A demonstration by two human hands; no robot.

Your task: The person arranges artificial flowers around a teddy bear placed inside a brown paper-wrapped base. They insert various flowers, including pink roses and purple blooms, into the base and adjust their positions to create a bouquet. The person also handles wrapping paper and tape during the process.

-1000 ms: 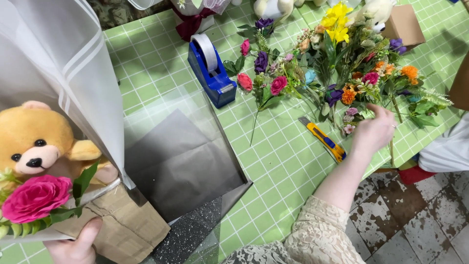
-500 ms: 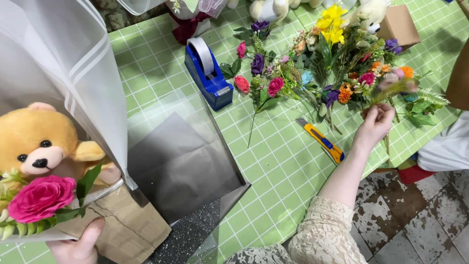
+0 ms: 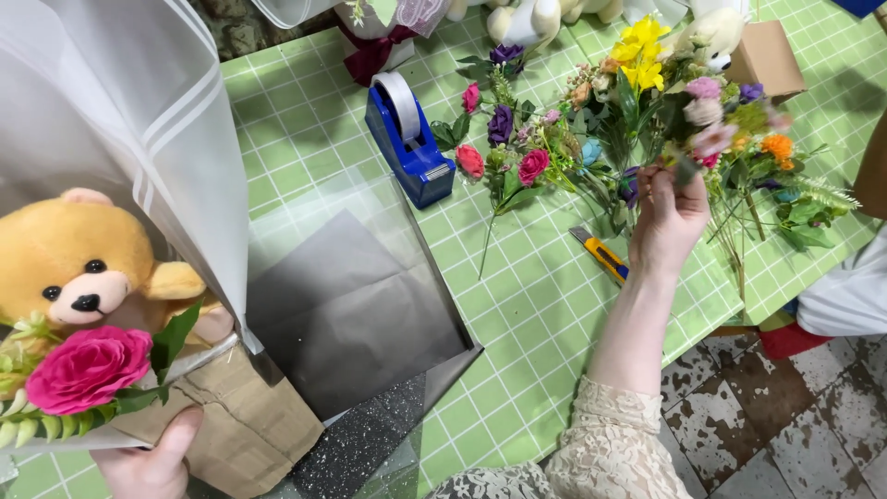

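**Flower Selection: Stem Pickup in Progress**

Your right hand [image 3: 667, 217] is closed on a flower stem [image 3: 688, 166] at the loose pile of artificial flowers [image 3: 591, 139] on the green gridded surface [image 3: 545, 305]. Judged step: drawing 1 stem from the pile. The stem carries pale pink blooms [image 3: 707, 139] and stands tilted up among the other stems, so lift it cleanly to avoid snagging neighbours.

Your left hand [image 3: 148, 457] grips the base of the bouquet [image 3: 102, 370] at lower left. This bouquet shows 1 tan teddy bear [image 3: 83, 263], 1 deep pink rose [image 3: 88, 368], brown paper and a sheer white wrap [image 3: 120, 120]. The next move likely calls for carrying the stem across to it.

A blue tape dispenser [image 3: 407, 143], a yellow utility knife [image 3: 601, 252] and grey sheets [image 3: 356, 314] lie between.
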